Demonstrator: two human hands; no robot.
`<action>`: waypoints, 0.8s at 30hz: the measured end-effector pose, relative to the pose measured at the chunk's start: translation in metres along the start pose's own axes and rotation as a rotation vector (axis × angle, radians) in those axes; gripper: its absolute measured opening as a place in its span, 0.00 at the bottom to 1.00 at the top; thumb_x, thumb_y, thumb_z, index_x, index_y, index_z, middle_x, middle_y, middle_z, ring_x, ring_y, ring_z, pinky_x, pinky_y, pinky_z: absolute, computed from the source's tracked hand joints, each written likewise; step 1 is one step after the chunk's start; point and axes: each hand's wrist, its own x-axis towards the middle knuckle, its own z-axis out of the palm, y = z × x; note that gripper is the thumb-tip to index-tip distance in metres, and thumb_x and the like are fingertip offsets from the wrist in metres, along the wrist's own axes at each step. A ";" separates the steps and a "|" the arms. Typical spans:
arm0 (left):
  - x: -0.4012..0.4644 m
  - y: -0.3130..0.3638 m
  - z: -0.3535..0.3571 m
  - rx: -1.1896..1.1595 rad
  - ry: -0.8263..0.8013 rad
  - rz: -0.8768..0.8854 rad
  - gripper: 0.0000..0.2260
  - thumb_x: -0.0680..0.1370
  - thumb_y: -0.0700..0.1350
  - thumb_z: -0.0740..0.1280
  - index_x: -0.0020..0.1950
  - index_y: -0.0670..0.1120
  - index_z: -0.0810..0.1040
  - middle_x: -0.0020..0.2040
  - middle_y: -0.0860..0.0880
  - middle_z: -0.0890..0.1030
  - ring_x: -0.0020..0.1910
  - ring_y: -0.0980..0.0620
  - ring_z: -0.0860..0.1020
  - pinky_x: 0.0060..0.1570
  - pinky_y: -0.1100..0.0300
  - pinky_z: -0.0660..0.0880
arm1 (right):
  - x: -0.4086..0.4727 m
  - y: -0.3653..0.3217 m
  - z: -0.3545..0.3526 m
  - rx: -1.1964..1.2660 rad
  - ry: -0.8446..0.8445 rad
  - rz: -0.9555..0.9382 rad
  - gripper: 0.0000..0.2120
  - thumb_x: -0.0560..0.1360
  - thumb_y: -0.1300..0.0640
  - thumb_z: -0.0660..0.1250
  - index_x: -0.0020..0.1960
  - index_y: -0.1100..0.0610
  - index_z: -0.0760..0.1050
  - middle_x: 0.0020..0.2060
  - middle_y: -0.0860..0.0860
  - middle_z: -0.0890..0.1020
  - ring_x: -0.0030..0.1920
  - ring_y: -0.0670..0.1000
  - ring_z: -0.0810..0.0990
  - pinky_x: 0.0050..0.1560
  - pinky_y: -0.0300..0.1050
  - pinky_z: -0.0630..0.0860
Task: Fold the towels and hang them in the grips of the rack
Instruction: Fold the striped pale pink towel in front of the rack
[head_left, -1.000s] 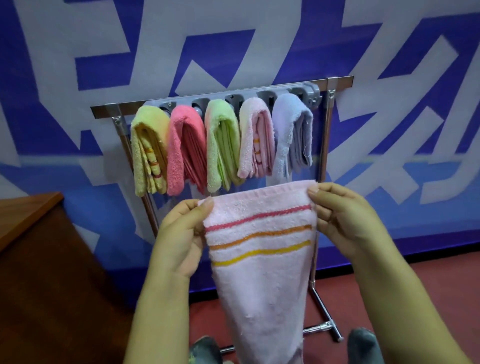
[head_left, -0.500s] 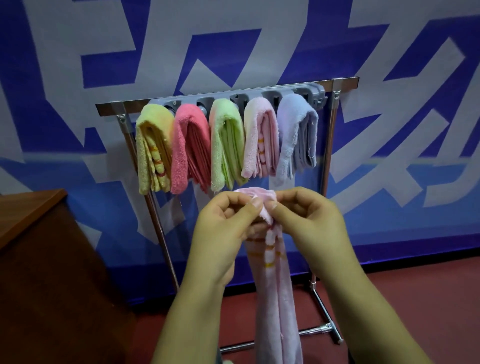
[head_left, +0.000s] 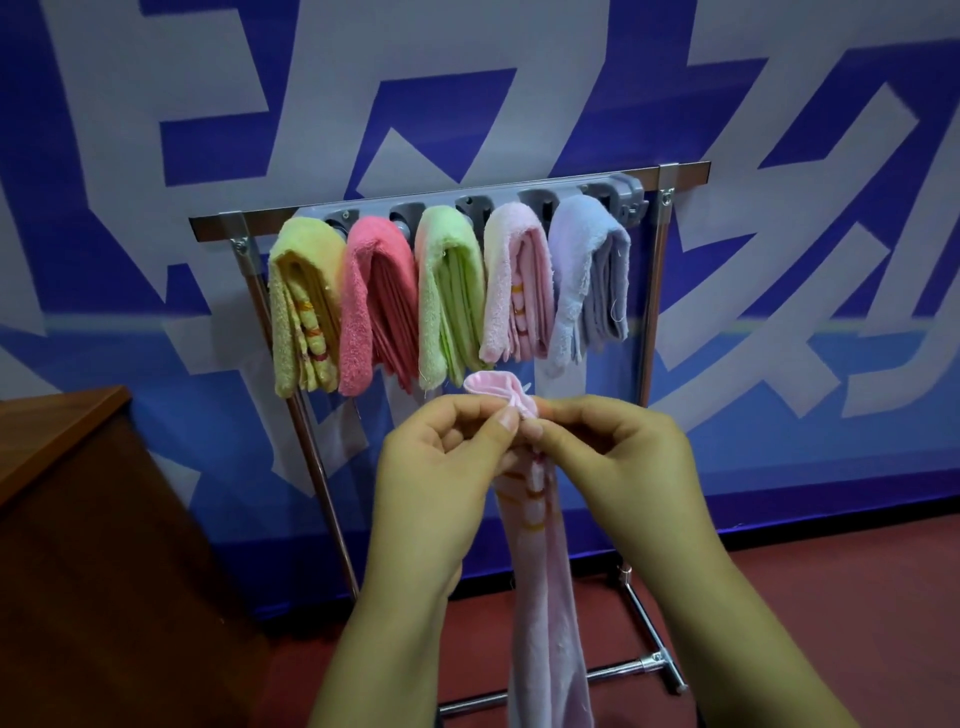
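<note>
Between hands (head_left: 524, 441) and rack (head_left: 452, 200), five folded towels (head_left: 452, 296) hang.

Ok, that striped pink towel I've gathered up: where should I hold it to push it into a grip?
Probably keep pinching the striped pink towel just below its bunched top, left hand and right hand on either side. The rest hangs limp, so only that gathered end can be fed into the rack from below and in front.

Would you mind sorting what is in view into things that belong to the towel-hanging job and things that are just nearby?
Part of the job:
- pink striped towel, pinched at its top by the left hand and right hand
- rack with its grey grip strip
- five hung towels

Just nearby:
- wooden table
- blue and white wall banner
</note>
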 end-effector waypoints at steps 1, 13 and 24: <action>-0.001 0.001 0.000 -0.004 0.002 0.000 0.05 0.75 0.34 0.66 0.42 0.41 0.81 0.36 0.44 0.84 0.37 0.49 0.84 0.40 0.60 0.81 | -0.001 0.000 0.001 -0.027 0.005 -0.021 0.09 0.69 0.62 0.73 0.43 0.48 0.83 0.36 0.39 0.85 0.41 0.37 0.83 0.43 0.29 0.76; 0.015 0.005 -0.033 0.598 0.035 0.487 0.08 0.70 0.50 0.73 0.47 0.54 0.80 0.50 0.55 0.77 0.50 0.65 0.75 0.48 0.74 0.70 | 0.008 0.003 -0.015 0.142 -0.086 0.038 0.09 0.74 0.64 0.67 0.45 0.52 0.81 0.38 0.46 0.86 0.41 0.42 0.83 0.43 0.36 0.78; 0.042 0.015 -0.047 0.765 -0.338 0.507 0.09 0.68 0.58 0.68 0.36 0.53 0.77 0.49 0.54 0.76 0.51 0.62 0.75 0.51 0.75 0.66 | 0.014 0.005 -0.024 0.213 -0.177 0.056 0.07 0.76 0.63 0.64 0.45 0.53 0.79 0.39 0.48 0.84 0.43 0.46 0.82 0.47 0.40 0.79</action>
